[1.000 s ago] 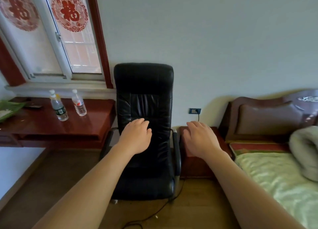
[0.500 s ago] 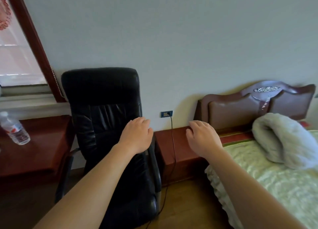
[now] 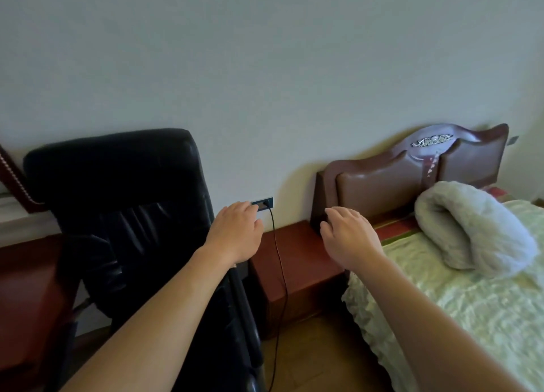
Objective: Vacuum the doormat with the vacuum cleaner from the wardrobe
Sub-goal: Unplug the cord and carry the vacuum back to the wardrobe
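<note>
You see two hands, both bare: left hand [image 3: 235, 232], right hand [image 3: 350, 238]. One black office chair [image 3: 123, 215], one armrest [image 3: 247, 327] of it plain to you. One wall socket [image 3: 264, 204], with one black cord [image 3: 279, 268]. One red-brown nightstand [image 3: 297, 262]. One bed [image 3: 441, 309] at your right, with one brown headboard [image 3: 326, 191]; headboard carries two padded panels [image 3: 379, 185] and one pale ornament [image 3: 429, 141]. One rolled grey blanket [image 3: 471, 229]. One dark red desk [image 3: 26, 274], only partly in your view. One window frame corner [image 3: 14, 179] at far left.

Socket [image 3: 265, 204] half hidden behind left hand [image 3: 235, 233].
</note>
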`<act>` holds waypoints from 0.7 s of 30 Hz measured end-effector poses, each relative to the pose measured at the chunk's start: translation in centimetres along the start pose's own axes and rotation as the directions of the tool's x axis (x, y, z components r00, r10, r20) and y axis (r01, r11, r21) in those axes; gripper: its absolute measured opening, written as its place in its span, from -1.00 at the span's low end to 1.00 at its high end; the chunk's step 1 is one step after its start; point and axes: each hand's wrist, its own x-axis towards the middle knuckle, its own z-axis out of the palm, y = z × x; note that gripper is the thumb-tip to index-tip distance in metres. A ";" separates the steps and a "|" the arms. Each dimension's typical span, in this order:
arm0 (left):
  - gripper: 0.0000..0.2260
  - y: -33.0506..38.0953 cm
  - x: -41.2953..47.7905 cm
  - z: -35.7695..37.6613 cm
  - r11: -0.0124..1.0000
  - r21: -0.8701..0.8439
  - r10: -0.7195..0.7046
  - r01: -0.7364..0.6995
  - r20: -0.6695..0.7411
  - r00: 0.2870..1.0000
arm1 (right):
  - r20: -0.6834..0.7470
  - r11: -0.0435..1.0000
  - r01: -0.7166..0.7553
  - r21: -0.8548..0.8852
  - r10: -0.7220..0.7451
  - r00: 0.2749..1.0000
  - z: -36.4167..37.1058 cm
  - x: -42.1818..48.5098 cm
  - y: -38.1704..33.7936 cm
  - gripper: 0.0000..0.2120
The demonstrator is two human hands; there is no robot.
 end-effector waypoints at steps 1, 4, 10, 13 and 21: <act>-0.63 0.3 1.1 0.4 1.000 0.009 -0.002 0.002 -0.002 1.000 | 0.003 1.000 0.002 0.001 -0.002 1.000 0.3 1.1 0.9 -0.65; -0.63 1.5 4.7 1.7 0.999 0.018 -0.032 0.032 -0.002 0.999 | 0.024 1.000 0.029 0.003 -0.029 0.999 0.8 4.7 3.7 -0.65; -0.64 5.0 11.8 3.7 0.990 0.015 -0.137 0.138 -0.012 0.990 | 0.078 0.989 0.144 -0.020 -0.142 0.987 1.2 12.6 10.3 -0.63; -0.62 6.9 14.9 4.4 0.981 0.009 -0.193 0.193 -0.026 0.981 | 0.083 0.981 0.191 -0.034 -0.188 0.979 1.0 16.6 13.4 -0.65; -0.64 8.4 20.1 6.9 0.962 0.039 -0.268 0.269 -0.030 0.963 | 0.126 0.951 0.301 -0.069 -0.291 0.948 2.2 23.8 17.9 -0.63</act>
